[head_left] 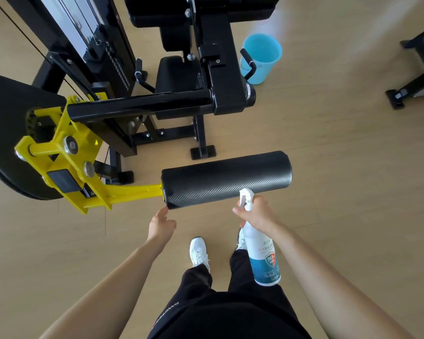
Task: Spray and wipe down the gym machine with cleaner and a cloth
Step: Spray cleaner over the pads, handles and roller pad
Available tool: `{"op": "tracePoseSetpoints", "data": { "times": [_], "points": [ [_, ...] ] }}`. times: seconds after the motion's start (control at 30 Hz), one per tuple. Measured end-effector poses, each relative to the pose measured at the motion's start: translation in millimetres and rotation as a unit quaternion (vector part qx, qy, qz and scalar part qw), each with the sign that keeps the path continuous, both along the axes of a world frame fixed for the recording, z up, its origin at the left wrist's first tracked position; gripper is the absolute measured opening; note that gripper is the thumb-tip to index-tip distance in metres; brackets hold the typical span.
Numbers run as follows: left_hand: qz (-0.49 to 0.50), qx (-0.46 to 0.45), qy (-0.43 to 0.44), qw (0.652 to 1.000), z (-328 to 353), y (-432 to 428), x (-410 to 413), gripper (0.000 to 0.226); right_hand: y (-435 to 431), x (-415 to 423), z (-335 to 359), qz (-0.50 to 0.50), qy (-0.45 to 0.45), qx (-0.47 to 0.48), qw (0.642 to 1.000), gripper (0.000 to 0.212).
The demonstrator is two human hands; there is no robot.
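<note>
- Here, the spray bottle [260, 250] is gripped at its neck by the right hand [256, 212], just beside the roller pad [227, 179].
- The left hand [160, 225] is held open, empty, near the pad's end.
- The bottle looks light and maybe slippery; the pad looks soft.

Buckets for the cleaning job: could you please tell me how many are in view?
1. A blue bucket stands on the floor at the far right side of the gym machine, partly behind its frame. Others may be hidden behind the machine.

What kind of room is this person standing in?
Most likely a gym. A weight machine with a padded seat and a black roller pad on a yellow arm stands on a pale wooden floor, and part of another machine shows at the right edge.
</note>
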State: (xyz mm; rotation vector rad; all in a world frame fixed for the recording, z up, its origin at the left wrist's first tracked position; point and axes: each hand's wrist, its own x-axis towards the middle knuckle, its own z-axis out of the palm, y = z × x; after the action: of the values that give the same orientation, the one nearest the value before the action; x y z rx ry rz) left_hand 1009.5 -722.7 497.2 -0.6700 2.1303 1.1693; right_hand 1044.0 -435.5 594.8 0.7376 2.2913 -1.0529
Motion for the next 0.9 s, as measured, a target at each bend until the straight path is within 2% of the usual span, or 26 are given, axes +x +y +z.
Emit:
{"op": "tracePoseSetpoints", "data": {
  "times": [0.13, 0.27, 0.37, 0.47, 0.57, 0.73, 0.83, 0.9],
  "points": [
    [0.049, -0.033, 0.026, 0.998, 3, 0, -22, 0.082, 18, 5, 0, -0.100, 0.008, 0.061, 0.993, 0.029],
    [0.037, -0.013, 0.074, 0.996, 12, 16, -52, 0.088, 38, 9, -1, -0.188, 0.018, 0.086, 0.978, 0.026],
    [-0.004, 0.007, 0.095, 0.995, 22, 31, -53, 0.086, 48, 12, -4, -0.224, 0.017, 0.098, 0.969, 0.031],
    [-0.055, -0.049, 0.123, 0.990, 20, 31, -40, 0.087, 48, 11, -4, -0.225, 0.016, 0.088, 0.970, 0.031],
    [-0.065, -0.058, 0.129, 0.988, 20, 26, -26, 0.082, 37, 6, -1, -0.198, 0.016, 0.062, 0.978, 0.029],
    [-0.029, -0.016, 0.067, 0.997, 21, 12, -12, 0.086, 5, -5, 3, -0.056, -0.008, 0.005, 0.998, 0.032],
    [-0.008, 0.002, 0.048, 0.999, 19, 2, -14, 0.082, -20, -10, 6, 0.025, -0.023, -0.065, 0.997, 0.028],
    [0.000, 0.014, 0.042, 0.999, 18, 1, -17, 0.080, -36, -13, 5, 0.057, -0.012, -0.080, 0.995, 0.026]
  ]
}}
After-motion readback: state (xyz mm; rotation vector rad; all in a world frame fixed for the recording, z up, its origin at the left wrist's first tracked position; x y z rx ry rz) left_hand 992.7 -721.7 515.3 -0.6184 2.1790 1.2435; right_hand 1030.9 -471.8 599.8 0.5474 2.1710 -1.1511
